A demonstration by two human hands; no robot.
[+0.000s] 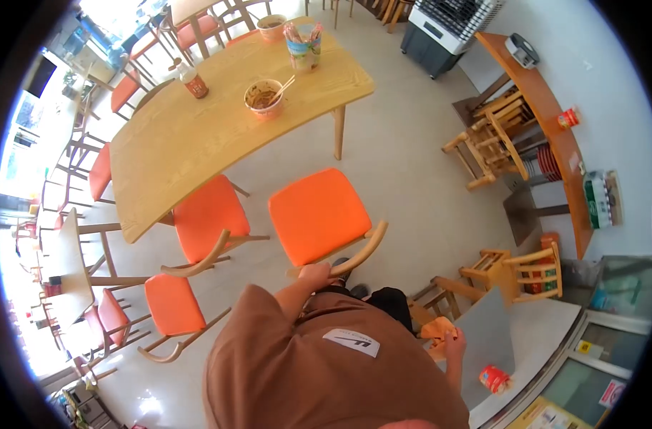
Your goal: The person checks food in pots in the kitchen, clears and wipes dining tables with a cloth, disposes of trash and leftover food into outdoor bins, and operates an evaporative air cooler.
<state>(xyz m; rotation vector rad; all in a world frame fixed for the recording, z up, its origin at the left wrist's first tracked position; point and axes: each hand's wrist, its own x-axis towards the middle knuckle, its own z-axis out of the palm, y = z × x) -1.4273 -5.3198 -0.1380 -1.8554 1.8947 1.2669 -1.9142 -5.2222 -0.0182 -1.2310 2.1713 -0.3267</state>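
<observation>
My left hand (315,277) is closed around the wooden backrest of a chair (320,214) with an orange seat, which stands out from the table just in front of me. Low on the right, my right hand (454,347) grips an orange cloth (438,329) beside a grey panel-like surface (487,336). On the wooden table (190,136) are a used paper bowl (263,100) with chopsticks across it, a bottle (193,80) with a red label, a container (304,48) of wrapped items and a second bowl (271,27) at the far end.
Another orange chair (211,214) is partly tucked at the table, and one more (174,305) stands to its left. Small wooden chairs (494,143) sit by a wall shelf (533,100) on the right. A red cup (494,379) is near my right arm. An air cooler (440,36) stands behind.
</observation>
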